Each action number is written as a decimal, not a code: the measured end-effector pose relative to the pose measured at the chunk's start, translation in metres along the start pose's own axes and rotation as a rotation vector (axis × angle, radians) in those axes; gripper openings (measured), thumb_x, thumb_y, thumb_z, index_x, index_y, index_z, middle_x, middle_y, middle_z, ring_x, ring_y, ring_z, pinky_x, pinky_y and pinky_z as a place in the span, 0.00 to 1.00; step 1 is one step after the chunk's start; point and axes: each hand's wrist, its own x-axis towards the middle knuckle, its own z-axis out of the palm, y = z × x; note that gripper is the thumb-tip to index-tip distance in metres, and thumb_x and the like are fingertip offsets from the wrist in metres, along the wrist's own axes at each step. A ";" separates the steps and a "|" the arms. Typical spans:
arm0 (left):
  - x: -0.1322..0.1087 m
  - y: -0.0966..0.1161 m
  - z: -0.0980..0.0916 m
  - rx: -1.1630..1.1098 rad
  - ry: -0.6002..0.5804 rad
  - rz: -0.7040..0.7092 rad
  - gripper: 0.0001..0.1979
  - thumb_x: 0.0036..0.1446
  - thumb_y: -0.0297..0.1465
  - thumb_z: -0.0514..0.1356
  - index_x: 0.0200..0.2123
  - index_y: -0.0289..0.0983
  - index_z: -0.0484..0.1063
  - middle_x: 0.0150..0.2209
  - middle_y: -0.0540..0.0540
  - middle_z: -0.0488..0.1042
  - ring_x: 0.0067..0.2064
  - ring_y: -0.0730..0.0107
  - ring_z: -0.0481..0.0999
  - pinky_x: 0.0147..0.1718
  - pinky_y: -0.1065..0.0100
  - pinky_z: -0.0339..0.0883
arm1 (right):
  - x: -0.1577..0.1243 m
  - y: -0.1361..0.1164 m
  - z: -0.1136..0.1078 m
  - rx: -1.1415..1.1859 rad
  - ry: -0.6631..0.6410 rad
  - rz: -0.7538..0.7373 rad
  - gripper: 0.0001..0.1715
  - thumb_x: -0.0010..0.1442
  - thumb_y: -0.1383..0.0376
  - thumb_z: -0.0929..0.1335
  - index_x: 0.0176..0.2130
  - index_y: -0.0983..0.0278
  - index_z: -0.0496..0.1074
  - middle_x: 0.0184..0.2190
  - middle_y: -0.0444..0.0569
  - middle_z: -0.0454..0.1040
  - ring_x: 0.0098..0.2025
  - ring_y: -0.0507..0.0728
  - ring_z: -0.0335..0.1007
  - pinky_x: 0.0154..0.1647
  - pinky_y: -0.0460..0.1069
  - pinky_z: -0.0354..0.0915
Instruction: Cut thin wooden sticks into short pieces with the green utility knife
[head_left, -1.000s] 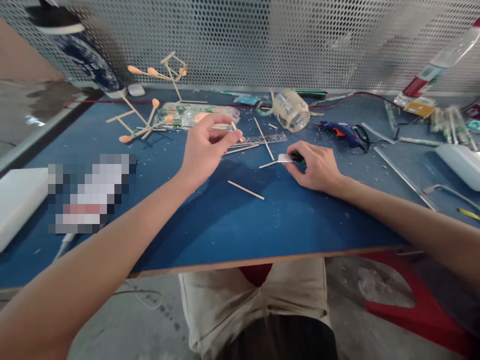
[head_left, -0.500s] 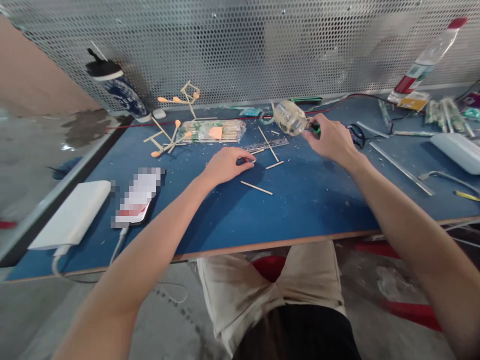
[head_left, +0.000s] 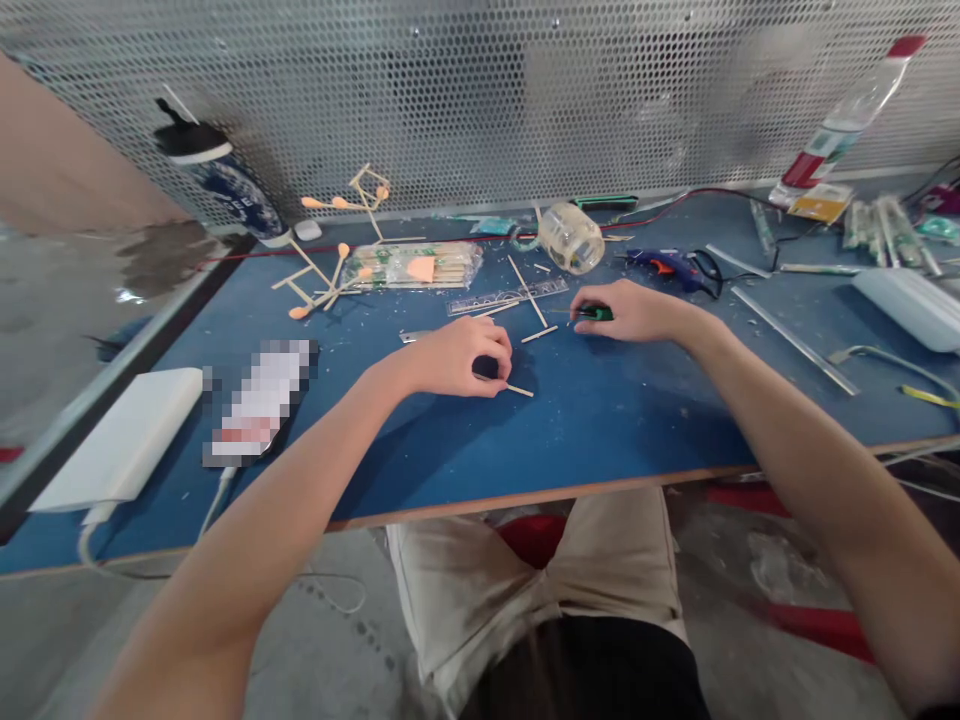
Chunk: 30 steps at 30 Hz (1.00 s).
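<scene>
My left hand [head_left: 469, 358] is closed in a pinch at one end of a thin wooden stick [head_left: 521, 391], whose other end points right over the blue table. Across from it, my right hand [head_left: 619, 312] wraps round a small green-and-black handled tool [head_left: 596, 313]; a thin tip points left, its kind partly hidden by the fingers. Between and beyond the hands lie a long stick [head_left: 528, 290], a short stick [head_left: 540, 334] and a clear ruler [head_left: 465, 304]. A metal strip [head_left: 412, 337] pokes out beside my left hand.
Behind are a clear jar [head_left: 571, 240] on its side, a blue glue gun [head_left: 667, 268], a bag of sticks [head_left: 412, 265] and stick frames with orange tips [head_left: 322, 290]. A phone [head_left: 262, 400] and white power bank [head_left: 124, 440] lie left, a bottle [head_left: 832, 140] right.
My left hand has moved toward me and taken hold of the stick on the table. My right hand has come nearer and left with the green-and-black tool, uncovering the glue gun.
</scene>
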 end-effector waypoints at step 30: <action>0.002 0.001 0.005 0.091 0.458 -0.344 0.05 0.73 0.35 0.51 0.44 0.42 0.64 0.31 0.48 0.77 0.28 0.66 0.71 0.31 0.61 0.61 | 0.000 0.032 -0.008 -0.190 0.256 0.044 0.30 0.70 0.46 0.66 0.64 0.55 0.75 0.62 0.54 0.80 0.62 0.70 0.76 0.66 0.68 0.70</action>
